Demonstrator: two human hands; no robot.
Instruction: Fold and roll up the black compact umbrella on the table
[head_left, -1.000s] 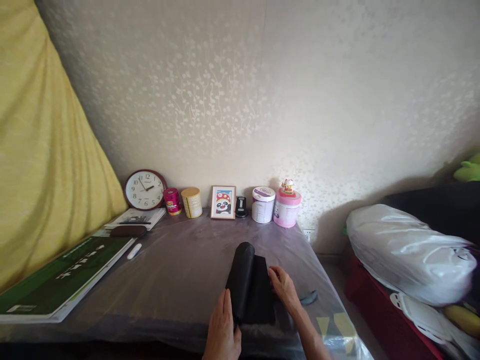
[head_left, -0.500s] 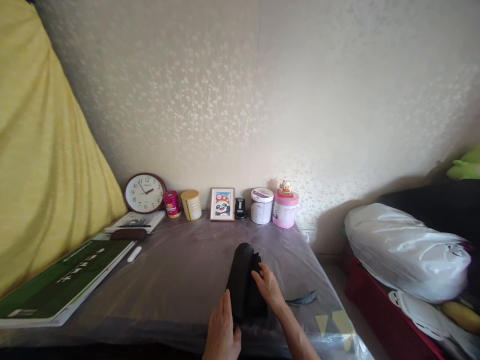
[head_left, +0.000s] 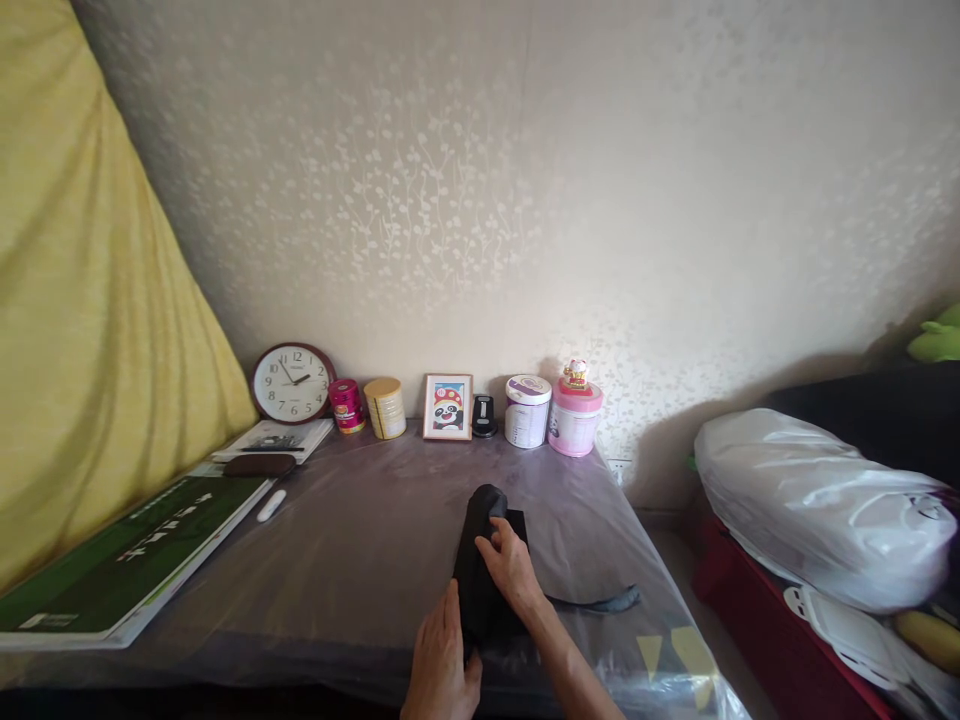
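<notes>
Lying near the front edge of the plastic-covered table (head_left: 352,560), a rolled black cloth (head_left: 480,560) points away toward the far wall. The right hand (head_left: 510,565) rests on top of the roll with fingers curled over it, while the left hand (head_left: 442,665) presses flat against its near end, thumb alongside. Far behind stand a wall clock (head_left: 292,382), a panda picture frame (head_left: 448,406) and a pink canister (head_left: 574,417).

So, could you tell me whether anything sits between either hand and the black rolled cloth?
Nothing visible does. The left hand rests against the near end of the black rolled cloth, and the right hand lies directly on top of it, on the table.
</notes>
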